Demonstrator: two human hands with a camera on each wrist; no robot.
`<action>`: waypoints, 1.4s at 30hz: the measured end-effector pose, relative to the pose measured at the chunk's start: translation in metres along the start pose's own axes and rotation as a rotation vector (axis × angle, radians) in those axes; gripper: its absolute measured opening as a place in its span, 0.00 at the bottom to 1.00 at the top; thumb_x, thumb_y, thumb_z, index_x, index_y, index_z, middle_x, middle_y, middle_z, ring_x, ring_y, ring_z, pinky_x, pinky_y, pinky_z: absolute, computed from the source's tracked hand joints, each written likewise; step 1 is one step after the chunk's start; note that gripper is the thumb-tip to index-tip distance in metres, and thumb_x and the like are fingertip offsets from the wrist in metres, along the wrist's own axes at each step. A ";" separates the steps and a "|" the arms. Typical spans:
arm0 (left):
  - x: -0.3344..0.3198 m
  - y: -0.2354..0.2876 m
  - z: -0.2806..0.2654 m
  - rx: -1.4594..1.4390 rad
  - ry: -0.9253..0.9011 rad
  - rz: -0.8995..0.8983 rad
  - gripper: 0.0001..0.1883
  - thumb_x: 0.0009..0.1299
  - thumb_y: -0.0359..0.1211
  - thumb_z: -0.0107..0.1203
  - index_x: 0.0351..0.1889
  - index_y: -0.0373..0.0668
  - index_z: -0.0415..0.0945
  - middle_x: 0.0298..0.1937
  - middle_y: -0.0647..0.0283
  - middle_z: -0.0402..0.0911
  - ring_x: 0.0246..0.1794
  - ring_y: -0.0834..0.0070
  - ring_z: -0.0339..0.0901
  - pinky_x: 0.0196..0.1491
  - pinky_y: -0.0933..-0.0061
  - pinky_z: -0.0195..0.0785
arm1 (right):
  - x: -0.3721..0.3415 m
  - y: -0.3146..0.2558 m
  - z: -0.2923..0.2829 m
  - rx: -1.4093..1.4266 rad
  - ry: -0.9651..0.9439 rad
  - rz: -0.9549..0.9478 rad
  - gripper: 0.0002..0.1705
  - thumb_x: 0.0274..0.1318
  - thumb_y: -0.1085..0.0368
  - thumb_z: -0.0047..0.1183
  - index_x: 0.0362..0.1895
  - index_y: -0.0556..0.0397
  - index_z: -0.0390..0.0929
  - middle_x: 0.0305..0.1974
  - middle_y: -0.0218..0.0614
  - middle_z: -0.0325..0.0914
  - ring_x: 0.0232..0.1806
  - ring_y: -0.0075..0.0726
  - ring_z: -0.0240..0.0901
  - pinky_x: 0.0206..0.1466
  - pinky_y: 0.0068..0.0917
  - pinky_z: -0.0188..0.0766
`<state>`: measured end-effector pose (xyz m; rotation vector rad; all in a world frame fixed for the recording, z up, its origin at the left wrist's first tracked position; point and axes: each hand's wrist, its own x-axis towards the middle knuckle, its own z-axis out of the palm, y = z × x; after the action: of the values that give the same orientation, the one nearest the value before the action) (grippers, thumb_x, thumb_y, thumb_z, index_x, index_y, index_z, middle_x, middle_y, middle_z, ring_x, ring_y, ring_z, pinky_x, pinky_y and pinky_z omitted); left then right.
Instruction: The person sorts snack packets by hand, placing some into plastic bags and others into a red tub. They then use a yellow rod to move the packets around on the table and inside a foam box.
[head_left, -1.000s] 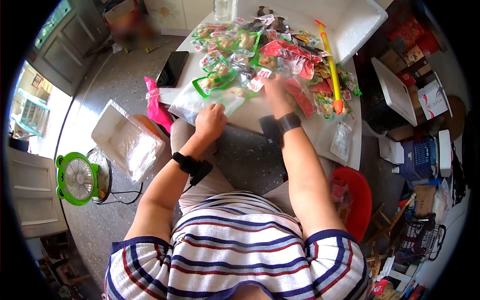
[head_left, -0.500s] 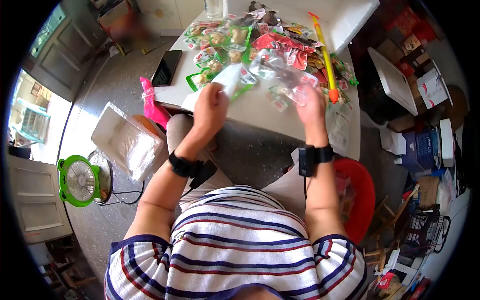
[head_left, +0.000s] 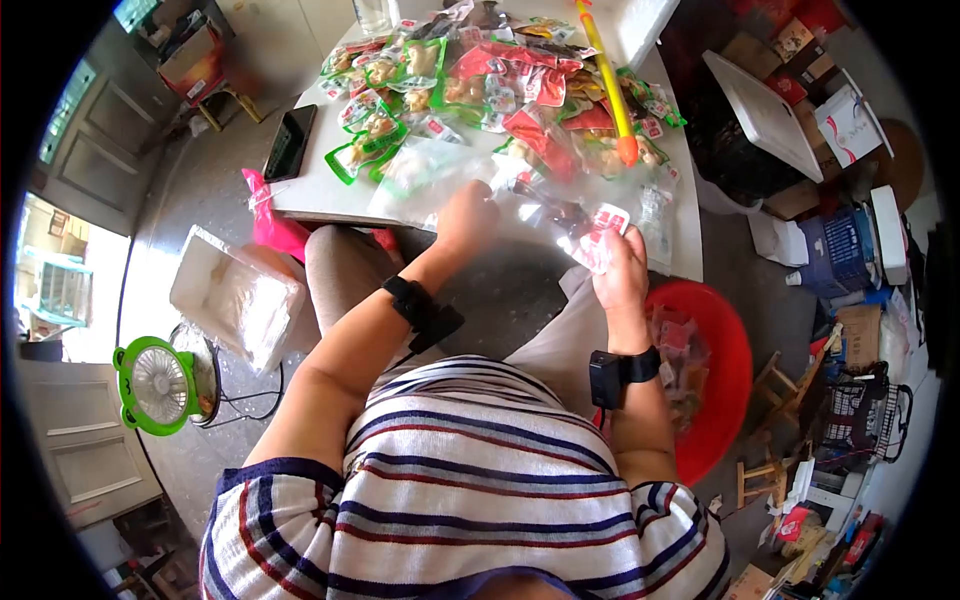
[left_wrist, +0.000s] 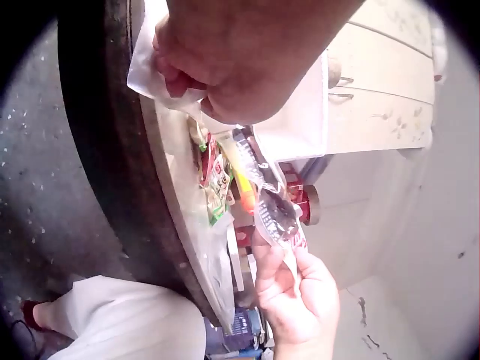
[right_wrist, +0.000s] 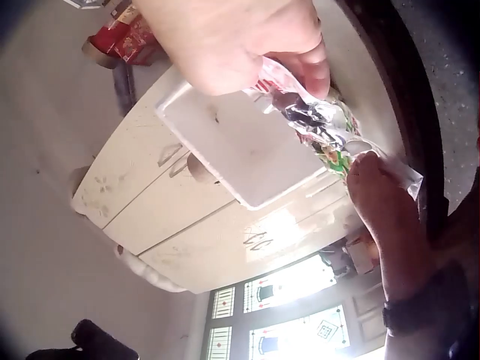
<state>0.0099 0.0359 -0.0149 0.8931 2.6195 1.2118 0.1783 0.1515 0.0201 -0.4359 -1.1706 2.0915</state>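
My right hand (head_left: 620, 275) pinches a clear food packet (left_wrist: 276, 217) with dark contents by its red-and-white label end, near the table's front edge. In the left wrist view the packet stands up between thumb and fingers. My left hand (head_left: 467, 215), blurred in the head view, has its fingers curled on a clear plastic bag (left_wrist: 144, 71). The bag (head_left: 415, 175) spreads over the front of the white table (head_left: 335, 200). Behind both hands lies a heap of sealed packets: green-edged ones (head_left: 365, 150) on the left, red ones (head_left: 540, 140) in the middle.
A yellow tube (head_left: 608, 85) with an orange tip lies on the heap. A black phone (head_left: 290, 143) rests at the table's left edge. A red basin (head_left: 725, 370) holding packets stands by my right leg, a foam box (head_left: 195, 285) on the left.
My right hand reached into the heap, then came back right and toward me with the dark packet. My left hand lifted the bag briefly and is now lower, farther right in view.
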 end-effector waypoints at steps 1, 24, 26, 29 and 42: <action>-0.001 -0.001 0.000 0.002 0.007 -0.008 0.09 0.54 0.35 0.45 0.30 0.41 0.68 0.28 0.52 0.73 0.32 0.56 0.70 0.34 0.63 0.61 | 0.001 0.006 -0.004 -0.039 0.004 0.013 0.10 0.51 0.71 0.34 0.38 0.60 0.63 0.33 0.39 0.69 0.31 0.32 0.70 0.31 0.29 0.71; -0.013 0.021 -0.018 0.297 -0.121 0.361 0.04 0.57 0.33 0.42 0.26 0.44 0.66 0.26 0.56 0.70 0.27 0.56 0.69 0.30 0.61 0.63 | 0.035 0.057 0.026 -0.060 0.010 0.226 0.05 0.49 0.70 0.41 0.31 0.57 0.67 0.28 0.34 0.70 0.27 0.27 0.68 0.29 0.22 0.67; -0.015 0.021 -0.018 0.276 -0.113 0.376 0.05 0.58 0.33 0.42 0.26 0.44 0.65 0.27 0.56 0.70 0.28 0.56 0.69 0.30 0.61 0.63 | 0.034 0.061 0.039 0.049 -0.029 0.227 0.04 0.49 0.69 0.42 0.30 0.55 0.67 0.25 0.30 0.69 0.25 0.25 0.67 0.28 0.21 0.66; -0.014 0.017 -0.018 0.264 -0.092 0.379 0.05 0.58 0.34 0.41 0.26 0.43 0.65 0.27 0.56 0.70 0.28 0.56 0.69 0.31 0.61 0.63 | 0.040 0.075 0.044 0.233 -0.050 0.222 0.05 0.52 0.64 0.42 0.27 0.50 0.68 0.23 0.26 0.68 0.22 0.20 0.65 0.23 0.19 0.63; -0.014 0.005 -0.019 0.335 -0.121 0.493 0.05 0.54 0.32 0.46 0.28 0.45 0.67 0.26 0.60 0.70 0.29 0.60 0.71 0.31 0.64 0.65 | 0.058 0.090 0.044 -0.214 -0.082 0.344 0.07 0.44 0.67 0.46 0.30 0.57 0.68 0.23 0.31 0.68 0.22 0.23 0.64 0.22 0.21 0.65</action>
<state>0.0169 0.0180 0.0001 1.6904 2.6273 0.7606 0.0757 0.1339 -0.0294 -0.6991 -1.4601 2.2985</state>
